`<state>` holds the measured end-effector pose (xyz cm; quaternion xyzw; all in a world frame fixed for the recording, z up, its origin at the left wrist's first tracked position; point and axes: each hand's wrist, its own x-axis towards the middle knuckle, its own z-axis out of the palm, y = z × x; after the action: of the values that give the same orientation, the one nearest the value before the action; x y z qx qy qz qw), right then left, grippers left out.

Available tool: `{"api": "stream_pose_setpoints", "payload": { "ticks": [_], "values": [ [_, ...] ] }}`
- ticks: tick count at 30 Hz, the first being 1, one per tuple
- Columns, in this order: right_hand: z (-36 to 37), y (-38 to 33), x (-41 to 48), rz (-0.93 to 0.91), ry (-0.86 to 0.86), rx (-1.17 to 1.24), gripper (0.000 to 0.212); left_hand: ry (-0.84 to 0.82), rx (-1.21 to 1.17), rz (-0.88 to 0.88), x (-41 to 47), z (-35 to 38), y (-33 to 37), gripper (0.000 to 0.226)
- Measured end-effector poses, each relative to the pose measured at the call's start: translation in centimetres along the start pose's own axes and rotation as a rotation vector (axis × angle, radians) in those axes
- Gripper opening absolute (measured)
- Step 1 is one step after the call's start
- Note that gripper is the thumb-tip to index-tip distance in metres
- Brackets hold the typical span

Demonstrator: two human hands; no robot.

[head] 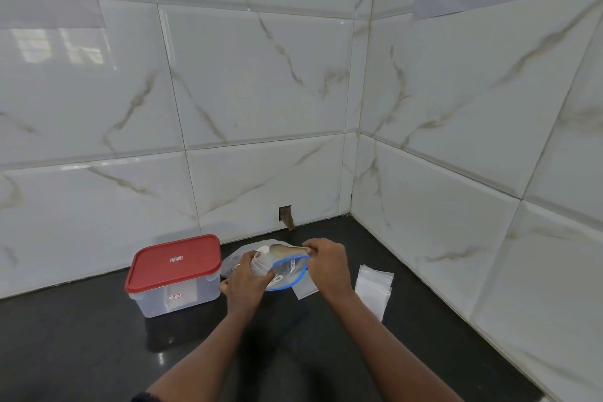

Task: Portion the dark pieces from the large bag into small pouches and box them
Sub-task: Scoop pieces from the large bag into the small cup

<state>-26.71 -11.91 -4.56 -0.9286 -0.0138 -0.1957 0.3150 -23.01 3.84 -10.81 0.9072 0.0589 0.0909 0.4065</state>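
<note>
Low in the frame's centre, above the black desk [98, 336], the left hand [246, 281] grips a small clear pouch [262, 263] over the blue-edged bag [288, 272]. The right hand [328, 263] pinches a spoon [285, 249] by its handle, bowl pointing left toward the pouch. A clear box [174, 294] with a red lid [174, 263] stands at left; a stack [373, 287] of flat pouches lies at right, and a single sachet [305, 291] just below the bag

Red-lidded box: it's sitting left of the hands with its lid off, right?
Not quite: the head view shows the red lid closed on the box. It does sit left of the left hand and right hand.
</note>
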Motion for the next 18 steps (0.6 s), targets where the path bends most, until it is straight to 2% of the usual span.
{"api": "stream_pose_setpoints", "payload": {
  "ticks": [2, 6, 9, 12, 15, 18],
  "values": [
    [-0.1, 0.6, 0.2, 0.142, 0.032, 0.031, 0.026, 0.017, 0.014, -0.001, 0.1, -0.1, -0.2, 0.058],
    [0.2, 1.7, 0.8, 0.331, -0.013, 0.098, 0.027, 0.032, 0.0, 0.009, 0.3, -0.2, -0.6, 0.056],
    [1.0, 2.3, 1.0, 0.435, -0.145, 0.085, 0.025, 0.028, 0.013, 0.002, 0.3, -0.2, -0.9, 0.057],
    [2.4, 2.3, 0.4, 0.467, -0.224, 0.112, 0.021, 0.009, 0.008, 0.012, 0.1, 0.0, -1.2, 0.057],
    [4.2, 1.9, -0.9, 0.421, -0.227, 0.218, 0.022, -0.032, -0.018, 0.05, -0.1, 0.1, -1.9, 0.059],
    [6.2, 1.0, -2.0, 0.464, -0.206, 0.277, 0.021, -0.084, -0.075, 0.065, -0.3, 0.0, -2.5, 0.066]
  ]
}}
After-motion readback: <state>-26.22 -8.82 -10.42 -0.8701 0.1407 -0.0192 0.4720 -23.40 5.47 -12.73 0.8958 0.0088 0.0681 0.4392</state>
